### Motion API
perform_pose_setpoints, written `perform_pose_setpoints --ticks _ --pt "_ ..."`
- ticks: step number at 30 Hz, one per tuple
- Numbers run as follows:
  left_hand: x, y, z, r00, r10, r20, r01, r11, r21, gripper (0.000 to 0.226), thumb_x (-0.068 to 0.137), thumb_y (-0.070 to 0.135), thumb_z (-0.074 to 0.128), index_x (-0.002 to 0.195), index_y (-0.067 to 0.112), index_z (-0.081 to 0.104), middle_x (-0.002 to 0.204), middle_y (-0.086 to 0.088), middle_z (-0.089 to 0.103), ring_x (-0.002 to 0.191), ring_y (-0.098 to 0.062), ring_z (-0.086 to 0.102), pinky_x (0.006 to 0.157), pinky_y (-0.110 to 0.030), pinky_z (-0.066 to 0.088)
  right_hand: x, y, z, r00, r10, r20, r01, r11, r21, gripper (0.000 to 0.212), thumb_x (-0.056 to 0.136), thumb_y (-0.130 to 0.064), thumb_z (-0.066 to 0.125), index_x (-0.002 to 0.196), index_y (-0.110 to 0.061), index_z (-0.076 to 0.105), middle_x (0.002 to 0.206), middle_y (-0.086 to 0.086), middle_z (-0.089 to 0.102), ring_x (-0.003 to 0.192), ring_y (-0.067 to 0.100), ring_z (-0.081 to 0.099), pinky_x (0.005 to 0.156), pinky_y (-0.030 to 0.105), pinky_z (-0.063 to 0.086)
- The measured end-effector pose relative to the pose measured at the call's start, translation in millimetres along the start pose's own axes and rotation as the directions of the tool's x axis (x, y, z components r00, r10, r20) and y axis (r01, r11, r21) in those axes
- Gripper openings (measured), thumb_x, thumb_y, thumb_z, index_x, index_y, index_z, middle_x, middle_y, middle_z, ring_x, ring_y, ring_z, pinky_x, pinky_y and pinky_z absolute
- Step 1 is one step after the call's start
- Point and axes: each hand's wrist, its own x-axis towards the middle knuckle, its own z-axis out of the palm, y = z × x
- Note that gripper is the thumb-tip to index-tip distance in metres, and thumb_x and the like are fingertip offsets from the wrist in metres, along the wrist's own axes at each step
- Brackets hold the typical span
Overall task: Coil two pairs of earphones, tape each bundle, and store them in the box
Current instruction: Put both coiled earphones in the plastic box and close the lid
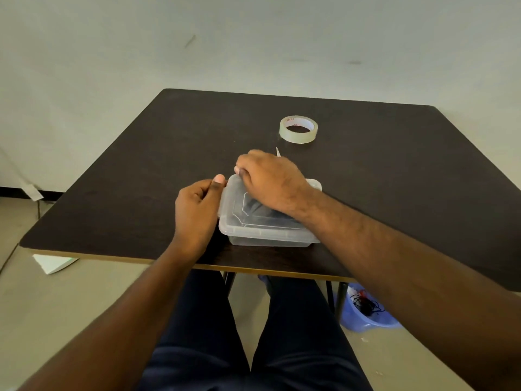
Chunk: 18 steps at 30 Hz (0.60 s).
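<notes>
Clear plastic makes up the box (267,232), which sits near the front edge of a dark table (394,179), with its lid (234,193) on top. The left hand (197,210) is at the box's left end, fingers curled and the thumb lying up against the lid's corner, gripping that edge. The right hand (270,179) lies across the lid from the right, its fingers curled over the far left corner and pinching the rim there. Something dark shows faintly through the plastic, but whether it is the earphones cannot be told. A roll of clear tape (298,129) lies flat on the table beyond the box, well apart from it. On the floor under the table's right side stands a blue tub (363,320) holding a tangle of black and red wire (365,304).
</notes>
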Motion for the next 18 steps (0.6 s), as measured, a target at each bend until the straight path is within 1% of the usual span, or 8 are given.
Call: perform_pose_setpoints --ticks 3,5,8,11,13,14,16,18 --pt "0.8 -1.2 -1.5 1.0 -0.02 -0.002 0.02 1.0 -0.01 0.047 0.097 0.034 0.052 0.074 -0.006 0.06 0.074 -0.031 0.061 0.07 -0.05 0.058 0.058 -0.054 0.051 4.7 -0.4 3.0 0.998 -0.002 0.061 0.0 1.0 0.028 0.027 0.102 -0.029 0.037 0.1 -0.015 0.06 0.086 -0.002 0.057 0.075 0.018 0.057 0.066 0.035 0.048" --pt "0.4 -0.9 -3.4 1.0 -0.011 0.024 0.011 1.0 0.016 0.048 0.096 0.035 0.054 0.068 -0.003 0.059 0.069 -0.028 0.059 0.066 -0.048 0.056 0.055 -0.048 0.049 6.5 0.9 5.1 0.995 -0.021 0.1 0.018 0.999 0.031 0.026 0.102 -0.027 0.035 0.099 -0.016 0.058 0.082 -0.002 0.059 0.071 0.017 0.057 0.059 0.03 0.042" --pt "1.4 1.9 -5.3 0.993 -0.026 0.114 0.013 0.993 0.119 0.051 0.095 0.042 0.051 0.072 -0.002 0.062 0.07 -0.021 0.063 0.067 -0.042 0.06 0.059 -0.048 0.051 5.9 3.2 9.3 0.994 -0.036 0.106 0.031 0.999 0.042 0.023 0.102 -0.027 0.034 0.095 -0.018 0.054 0.076 -0.003 0.059 0.064 0.014 0.055 0.052 0.026 0.035" --pt "7.5 6.1 -10.6 0.972 -0.083 0.221 0.042 0.982 0.183 0.056 0.093 0.05 0.049 0.081 -0.003 0.062 0.077 -0.024 0.063 0.068 -0.039 0.059 0.062 -0.046 0.051 5.2 5.4 10.1 0.998 -0.031 0.055 0.028 0.999 0.04 0.023 0.101 -0.028 0.037 0.093 -0.019 0.057 0.073 -0.005 0.057 0.064 0.014 0.056 0.056 0.029 0.043" --pt "10.8 9.4 -15.5 0.952 -0.128 0.278 0.095 0.987 0.129 0.051 0.092 0.048 0.053 0.086 -0.001 0.064 0.083 -0.026 0.063 0.066 -0.033 0.057 0.064 -0.04 0.048 5.0 5.9 10.5 0.999 -0.016 0.051 0.013 0.998 0.055 0.024 0.1 -0.028 0.038 0.094 -0.019 0.059 0.075 -0.006 0.057 0.067 0.015 0.058 0.059 0.031 0.047" --pt "11.8 10.7 -17.6 0.942 -0.147 0.302 0.121 0.987 0.101 0.044 0.093 0.046 0.054 0.09 0.004 0.067 0.085 -0.023 0.066 0.068 -0.031 0.059 0.064 -0.037 0.048 5.4 5.8 10.6 0.998 -0.01 0.059 0.006 0.998 0.069 0.025 0.1 -0.029 0.038 0.092 -0.02 0.059 0.076 -0.007 0.057 0.069 0.016 0.059 0.061 0.032 0.048" --pt "11.8 14.0 -19.6 0.932 -0.169 0.322 0.158 0.986 0.062 0.028 0.094 0.038 0.055 0.102 0.015 0.068 0.092 -0.009 0.071 0.073 -0.018 0.067 0.059 -0.022 0.051 6.8 8.3 6.9 0.995 0.01 0.104 -0.021 0.994 0.109 0.028 0.099 -0.036 0.039 0.085 -0.02 0.058 0.076 -0.006 0.059 0.072 0.018 0.06 0.064 0.035 0.049" --pt "11.8 16.7 -18.0 0.938 -0.17 0.303 0.173 0.985 0.015 0.023 0.095 0.029 0.056 0.114 0.02 0.065 0.102 0.001 0.071 0.081 -0.009 0.07 0.056 -0.014 0.05 5.5 20.3 -3.4 0.983 0.051 0.175 -0.07 0.993 0.1 0.038 0.095 -0.051 0.043 0.08 -0.02 0.059 0.075 -0.006 0.06 0.072 0.016 0.06 0.065 0.035 0.049"
